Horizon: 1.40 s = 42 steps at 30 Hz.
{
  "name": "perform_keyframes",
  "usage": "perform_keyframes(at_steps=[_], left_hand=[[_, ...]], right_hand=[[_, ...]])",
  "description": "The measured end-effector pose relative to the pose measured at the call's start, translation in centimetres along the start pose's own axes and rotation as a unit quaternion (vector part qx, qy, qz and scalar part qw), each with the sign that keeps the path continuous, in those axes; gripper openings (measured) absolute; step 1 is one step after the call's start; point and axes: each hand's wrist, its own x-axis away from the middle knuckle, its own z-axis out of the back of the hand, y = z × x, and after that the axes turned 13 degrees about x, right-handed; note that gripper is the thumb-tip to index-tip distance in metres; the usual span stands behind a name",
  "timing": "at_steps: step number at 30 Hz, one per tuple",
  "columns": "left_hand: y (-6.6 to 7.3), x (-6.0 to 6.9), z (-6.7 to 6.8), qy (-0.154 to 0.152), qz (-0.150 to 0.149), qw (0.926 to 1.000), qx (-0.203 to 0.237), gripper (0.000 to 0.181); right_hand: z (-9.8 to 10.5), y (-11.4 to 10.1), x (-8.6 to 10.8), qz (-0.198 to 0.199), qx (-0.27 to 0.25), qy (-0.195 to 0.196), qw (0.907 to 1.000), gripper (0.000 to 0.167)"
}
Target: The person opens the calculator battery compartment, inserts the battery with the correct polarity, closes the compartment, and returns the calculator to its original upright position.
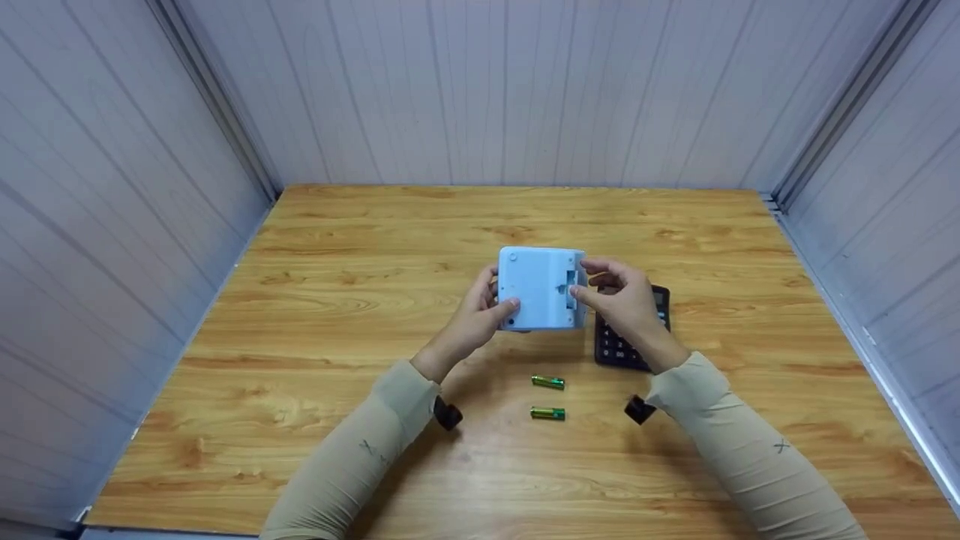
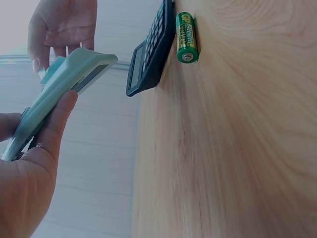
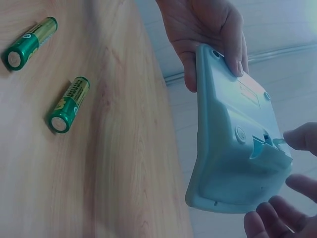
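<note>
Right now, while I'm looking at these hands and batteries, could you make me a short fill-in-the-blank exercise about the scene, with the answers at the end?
1. Exactly ____ green-and-gold batteries lie on the wooden table.
2. The left hand grips a light blue device, and the part of the right hand nearest that device's open slot is the ____.
3. In the head view, the dark calculator lies to the ____ of the light blue device.

Missing words: two; thumb; right.
</note>
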Motion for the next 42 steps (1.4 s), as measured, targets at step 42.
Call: perform_keyframes(at_steps=[42], left_hand=[[0.11,-0.42,0.17,0.029,0.006,0.9991,0.03,0.053]], right_hand=[[-0.42,-0.61,0.56,0.104,0.021,0.007,0.9943,0.037]])
